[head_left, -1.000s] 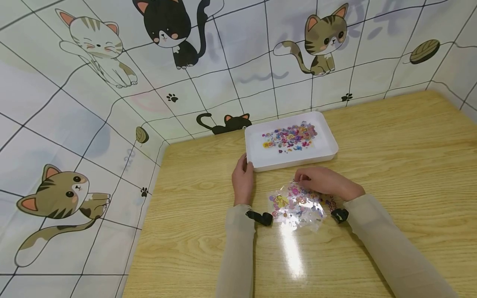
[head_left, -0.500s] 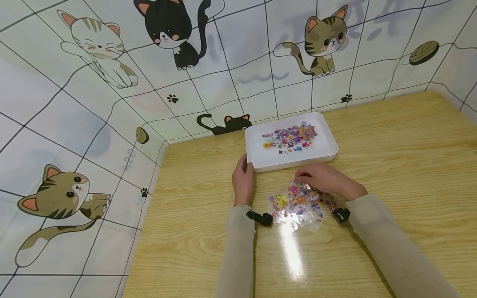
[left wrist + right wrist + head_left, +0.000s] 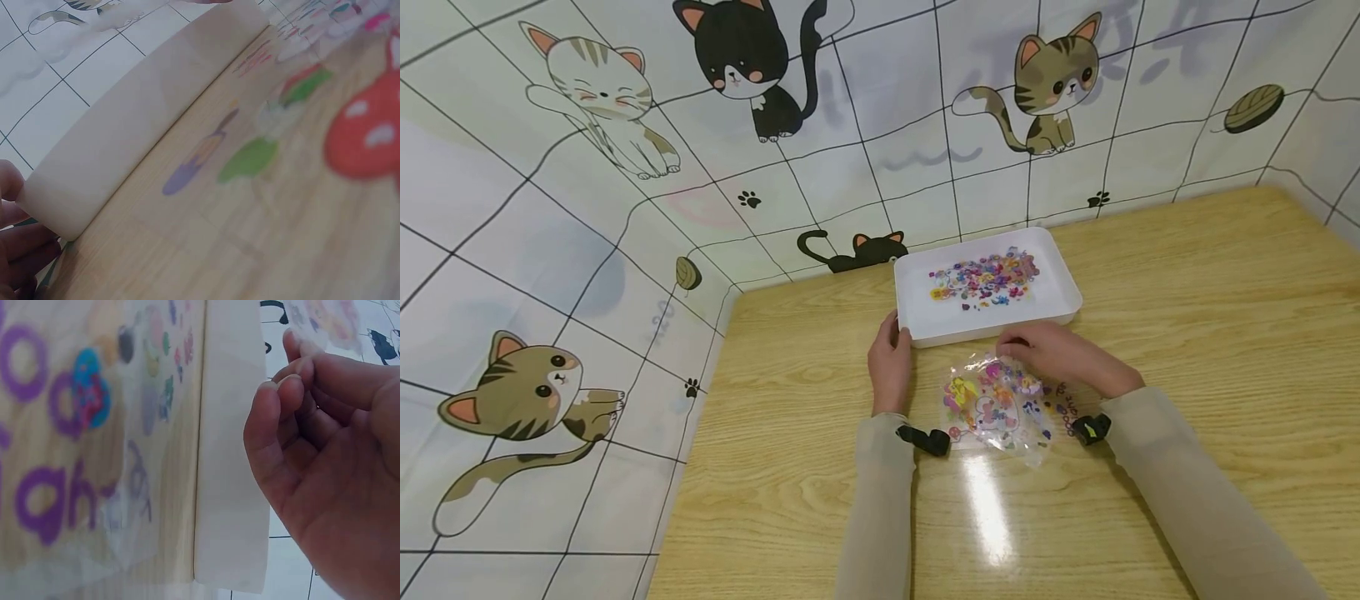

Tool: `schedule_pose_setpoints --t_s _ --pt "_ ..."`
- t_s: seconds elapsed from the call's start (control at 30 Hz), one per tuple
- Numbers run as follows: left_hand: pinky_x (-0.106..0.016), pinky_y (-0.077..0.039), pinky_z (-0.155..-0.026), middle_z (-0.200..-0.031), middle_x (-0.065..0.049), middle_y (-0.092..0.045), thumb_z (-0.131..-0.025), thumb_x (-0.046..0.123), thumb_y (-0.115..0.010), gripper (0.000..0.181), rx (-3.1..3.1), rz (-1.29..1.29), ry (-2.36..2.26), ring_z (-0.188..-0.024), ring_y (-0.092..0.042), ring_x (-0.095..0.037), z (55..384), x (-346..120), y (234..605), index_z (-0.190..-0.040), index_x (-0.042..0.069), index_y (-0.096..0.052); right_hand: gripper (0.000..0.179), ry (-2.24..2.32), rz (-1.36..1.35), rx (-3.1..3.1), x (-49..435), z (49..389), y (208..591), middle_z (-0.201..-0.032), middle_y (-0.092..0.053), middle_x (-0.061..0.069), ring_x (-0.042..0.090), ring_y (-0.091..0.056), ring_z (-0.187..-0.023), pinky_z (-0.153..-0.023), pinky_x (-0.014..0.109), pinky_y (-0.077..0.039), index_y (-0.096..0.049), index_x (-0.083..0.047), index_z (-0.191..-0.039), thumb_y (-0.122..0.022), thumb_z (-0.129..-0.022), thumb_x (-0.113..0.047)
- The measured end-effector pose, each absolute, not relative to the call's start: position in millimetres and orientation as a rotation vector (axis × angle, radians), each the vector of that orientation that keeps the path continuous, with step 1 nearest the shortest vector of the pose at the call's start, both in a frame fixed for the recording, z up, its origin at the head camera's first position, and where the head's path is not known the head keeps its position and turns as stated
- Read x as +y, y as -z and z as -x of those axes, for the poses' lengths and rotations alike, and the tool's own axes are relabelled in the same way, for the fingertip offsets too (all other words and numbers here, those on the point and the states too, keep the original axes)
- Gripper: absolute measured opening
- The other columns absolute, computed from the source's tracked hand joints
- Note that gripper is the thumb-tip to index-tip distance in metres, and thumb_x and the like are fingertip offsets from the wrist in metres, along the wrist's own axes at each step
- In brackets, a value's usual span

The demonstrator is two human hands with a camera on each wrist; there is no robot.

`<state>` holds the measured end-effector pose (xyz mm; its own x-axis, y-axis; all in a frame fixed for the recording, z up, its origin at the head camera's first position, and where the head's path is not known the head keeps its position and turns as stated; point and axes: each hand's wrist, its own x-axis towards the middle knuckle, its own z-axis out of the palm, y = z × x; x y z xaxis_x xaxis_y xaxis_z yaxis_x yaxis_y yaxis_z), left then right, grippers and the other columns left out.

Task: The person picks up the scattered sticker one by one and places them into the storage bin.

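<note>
My left hand (image 3: 890, 367) grips the near left corner of a white shallow tray (image 3: 955, 335), thumb on the front wall. Colourful small stickers (image 3: 987, 277) lie inside the tray. Just in front of it, my right hand (image 3: 1063, 354) is held over clear plastic sticker sheets (image 3: 992, 410) printed with bright figures. In the right wrist view, the curled fingers and thumb pinch a clear printed piece (image 3: 334, 325) near the top. Purple lettering (image 3: 44, 500) shows on a sheet beside that hand. The left wrist view has the tray wall (image 3: 137, 119) with left fingers (image 3: 25, 247) at its end.
The wooden table (image 3: 775, 467) runs under everything and shines with a light reflection. Behind the tray rises a white gridded backdrop (image 3: 887, 150) with cartoon cats. Black wrist cameras (image 3: 925, 439) sit on both sleeves, close to the sheets.
My right hand has shifted slightly to the right. The clear sheet beneath its fingertips has changed shape, with its upper part lifted and glare moved. My left hand stays on the tray.
</note>
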<state>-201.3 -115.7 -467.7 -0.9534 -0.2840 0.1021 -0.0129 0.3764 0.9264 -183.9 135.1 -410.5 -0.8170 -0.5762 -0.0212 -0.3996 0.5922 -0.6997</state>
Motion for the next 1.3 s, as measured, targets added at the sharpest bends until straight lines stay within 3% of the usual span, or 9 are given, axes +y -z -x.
schedule_pose_setpoints --t_s 0.3,0.57,1.03,1.3 --pt "-0.029 -0.038 -0.094 -0.124 0.005 -0.052 -0.092 0.026 -0.046 0.037 -2.397 -0.247 1.599 -0.113 -0.046 -0.008 202 -117 468 -0.129 0.026 -0.048 0.02 1.131 0.789 2.54 139 191 409 -0.065 -0.049 0.0 0.014 -0.043 -0.055 -0.052 0.029 -0.039 -0.06 -0.015 -0.095 -0.044 -0.094 -0.026" --pt "-0.029 -0.039 -0.093 -0.124 0.004 -0.052 -0.092 0.025 -0.046 0.037 -2.398 -0.255 1.586 -0.113 -0.047 -0.009 200 -116 466 -0.129 0.024 -0.048 0.026 1.174 0.734 2.559 146 199 404 -0.068 -0.052 0.002 0.017 -0.046 -0.058 -0.058 0.032 -0.04 -0.06 -0.013 -0.1 -0.042 -0.094 -0.031" --pt "-0.03 -0.04 -0.092 -0.123 0.004 -0.053 -0.092 0.027 -0.046 0.036 -2.405 -0.256 1.568 -0.112 -0.048 -0.009 200 -116 466 -0.128 0.025 -0.049 0.039 1.284 0.607 2.605 153 213 402 -0.098 -0.056 0.007 0.021 -0.05 -0.086 -0.072 0.037 -0.041 -0.058 -0.011 -0.109 -0.039 -0.093 -0.041" --pt "-0.028 -0.039 -0.092 -0.124 0.002 -0.053 -0.092 0.027 -0.046 0.038 -2.398 -0.249 1.574 -0.112 -0.047 -0.006 199 -115 465 -0.129 0.023 -0.048 0.044 1.38 0.515 2.544 156 222 409 -0.101 -0.053 0.009 0.026 -0.048 -0.091 -0.073 0.04 -0.041 -0.056 -0.009 -0.115 -0.039 -0.092 -0.042"
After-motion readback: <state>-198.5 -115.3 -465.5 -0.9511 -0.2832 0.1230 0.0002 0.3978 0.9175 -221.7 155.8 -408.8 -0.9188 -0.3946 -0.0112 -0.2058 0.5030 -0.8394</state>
